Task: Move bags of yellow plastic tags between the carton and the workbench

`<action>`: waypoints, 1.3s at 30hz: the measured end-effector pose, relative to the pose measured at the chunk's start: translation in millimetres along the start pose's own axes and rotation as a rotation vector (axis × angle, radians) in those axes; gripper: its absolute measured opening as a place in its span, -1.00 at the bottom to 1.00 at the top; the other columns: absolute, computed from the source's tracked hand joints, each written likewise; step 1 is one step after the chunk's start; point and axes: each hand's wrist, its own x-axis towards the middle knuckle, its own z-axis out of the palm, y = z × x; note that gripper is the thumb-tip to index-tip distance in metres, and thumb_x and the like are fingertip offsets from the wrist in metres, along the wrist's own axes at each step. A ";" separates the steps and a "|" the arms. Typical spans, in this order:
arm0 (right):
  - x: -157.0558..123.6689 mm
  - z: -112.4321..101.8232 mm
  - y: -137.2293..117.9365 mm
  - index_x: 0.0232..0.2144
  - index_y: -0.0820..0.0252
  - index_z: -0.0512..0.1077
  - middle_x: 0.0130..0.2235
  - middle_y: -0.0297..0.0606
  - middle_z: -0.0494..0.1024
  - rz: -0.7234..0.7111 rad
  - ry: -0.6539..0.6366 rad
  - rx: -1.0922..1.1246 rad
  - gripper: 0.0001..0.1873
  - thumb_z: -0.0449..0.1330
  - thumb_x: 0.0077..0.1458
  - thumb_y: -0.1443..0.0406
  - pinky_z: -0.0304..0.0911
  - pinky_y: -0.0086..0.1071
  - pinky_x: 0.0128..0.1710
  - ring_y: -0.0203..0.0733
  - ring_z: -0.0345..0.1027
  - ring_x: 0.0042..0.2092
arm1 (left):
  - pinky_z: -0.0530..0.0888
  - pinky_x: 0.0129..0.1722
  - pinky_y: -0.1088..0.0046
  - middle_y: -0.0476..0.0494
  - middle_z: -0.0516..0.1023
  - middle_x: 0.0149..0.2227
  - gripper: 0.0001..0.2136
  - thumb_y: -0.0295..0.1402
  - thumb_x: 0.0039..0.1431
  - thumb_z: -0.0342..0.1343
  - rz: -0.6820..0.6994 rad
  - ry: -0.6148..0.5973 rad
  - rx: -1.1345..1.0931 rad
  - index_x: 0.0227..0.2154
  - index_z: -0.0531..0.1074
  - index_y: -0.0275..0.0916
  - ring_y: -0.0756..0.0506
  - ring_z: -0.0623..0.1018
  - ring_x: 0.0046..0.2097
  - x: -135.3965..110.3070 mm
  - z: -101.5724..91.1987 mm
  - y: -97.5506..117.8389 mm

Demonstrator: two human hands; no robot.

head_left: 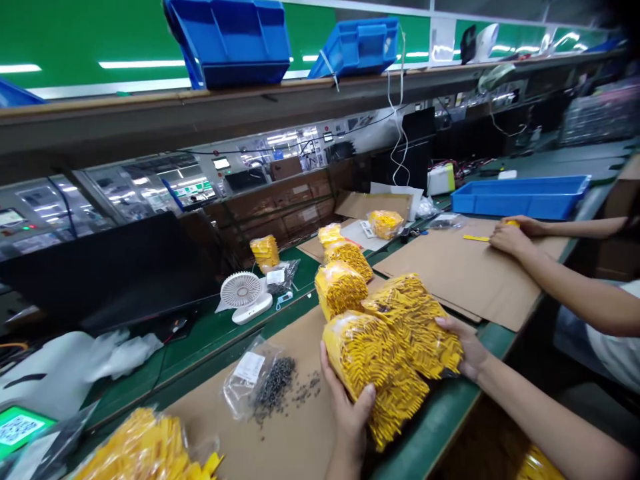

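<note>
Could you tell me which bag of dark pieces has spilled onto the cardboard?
The labelled bag by the left hand; the one near the white fan shows none scattered.

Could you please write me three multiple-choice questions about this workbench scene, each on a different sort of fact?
1. Where does the white desk fan stand?
A) Inside a tray
B) On the green bench top
C) On the high shelf

2. What colour is the open tray at the right of the bench?
A) Blue
B) Red
C) Black

3. What do the left hand and right hand hold?
A) The fan
B) A sheet of cardboard
C) A bag of yellow parts

Answers:
1. B, its base sits on the green surface.
2. A, its walls show blue.
3. C, the bag lies between both hands.
</note>
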 end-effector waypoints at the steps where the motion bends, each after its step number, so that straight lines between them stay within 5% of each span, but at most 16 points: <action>1: -0.1 0.7 0.1 0.05 0.19 0.19 -0.17 -0.17 0.48 -0.002 0.017 0.003 -0.41 0.11 -0.11 0.36 0.26 -0.10 -0.01 -0.02 0.37 -0.12 | 0.08 0.19 0.19 -0.20 -0.09 0.23 0.00 -0.11 -0.20 0.22 -0.006 -0.001 -0.004 0.22 -0.33 -0.11 -0.29 0.08 0.21 1.9 -0.8 -1.0; 13: -1.9 7.0 1.3 -0.02 0.23 0.26 -0.17 -0.19 0.48 -0.044 0.112 -0.088 -0.50 0.10 -0.10 0.36 0.31 -0.17 -0.04 -0.05 0.37 -0.12 | 0.20 0.14 0.19 -0.19 -0.07 0.23 -0.01 -0.08 -0.18 0.22 -0.098 -0.044 -0.101 0.22 -0.32 -0.07 -0.26 0.12 0.20 9.1 -3.6 1.4; 22: 2.3 3.4 1.0 0.07 0.24 0.16 -0.15 -0.20 0.47 -0.050 0.055 -0.130 -0.42 0.07 -0.07 0.34 0.27 -0.18 0.00 -0.08 0.36 -0.10 | 0.07 0.20 0.20 -0.17 -0.04 0.23 -0.04 -0.05 -0.16 0.21 -0.092 -0.024 -0.084 0.22 -0.28 -0.08 -0.23 0.08 0.22 14.1 -3.1 1.2; 28: 3.4 2.4 1.5 0.11 0.20 0.12 -0.11 -0.20 0.45 -0.023 0.058 -0.083 -0.41 0.04 -0.03 0.35 0.25 -0.13 0.00 -0.06 0.35 -0.10 | 0.17 0.16 0.34 -0.14 -0.05 0.24 -0.15 -0.01 0.01 0.07 -0.141 -0.106 -0.330 0.22 -0.36 -0.04 -0.15 0.18 0.18 8.6 -0.9 10.5; 39: 7.1 -5.0 1.7 0.08 0.20 0.15 -0.15 -0.20 0.47 -0.039 0.004 -0.101 -0.40 0.09 -0.08 0.33 0.23 -0.09 0.02 -0.03 0.36 -0.12 | 0.24 0.12 0.34 -0.08 -0.11 0.26 -0.19 -0.07 0.02 0.09 -0.155 -0.073 -0.412 0.21 -0.31 0.01 -0.16 0.16 0.19 8.3 1.1 10.3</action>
